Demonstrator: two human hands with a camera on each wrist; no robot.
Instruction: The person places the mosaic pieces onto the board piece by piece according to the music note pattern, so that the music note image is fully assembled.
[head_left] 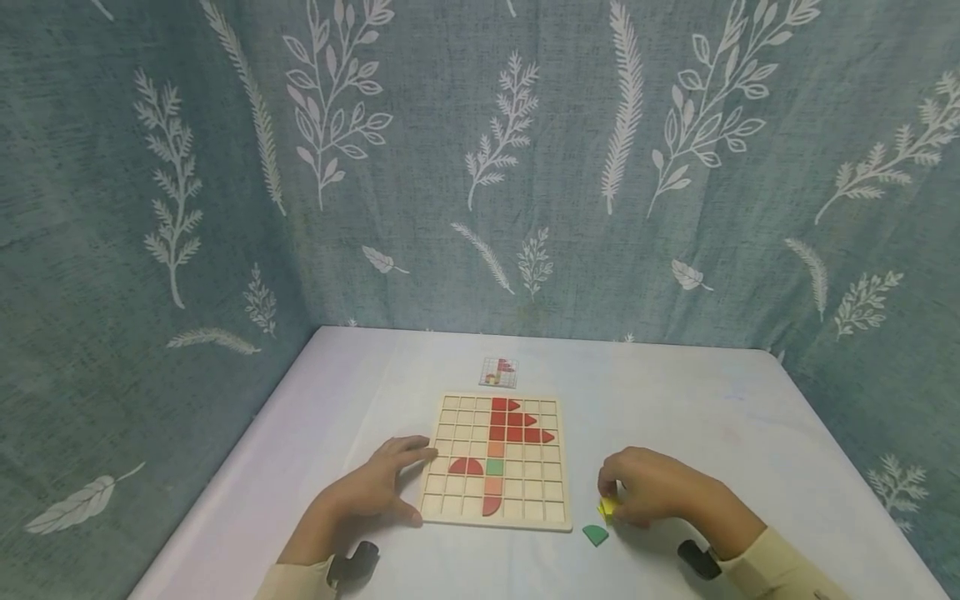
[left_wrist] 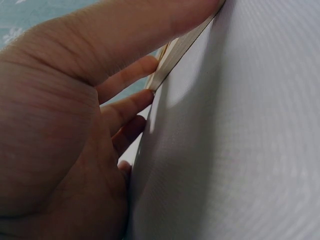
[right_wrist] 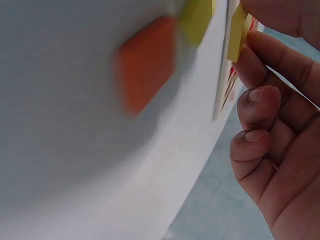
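Observation:
My right hand [head_left: 648, 487] pinches a yellow tile [right_wrist: 237, 37] between thumb and fingers, its other fingers curled in. Under that hand in the right wrist view lie another yellow tile [right_wrist: 196, 20] and an orange tile [right_wrist: 147, 65]; the head view hides the orange one behind the hand. A green quarter-round tile [head_left: 596, 534] lies just in front of the hand. At the left edge of the wooden grid board [head_left: 528, 492], my left hand [head_left: 386, 479] spreads thumb and fingers, with fingertips right at the rim. Red tiles [head_left: 498, 419], orange tiles and a green square [head_left: 495, 467] sit in the board's cells.
A small pattern card [head_left: 498, 372] lies behind the board on the white tabletop [head_left: 660, 392]. Patterned blue-green cloth [head_left: 570, 167] rises behind the table and along its left side. Each wrist wears a dark camera.

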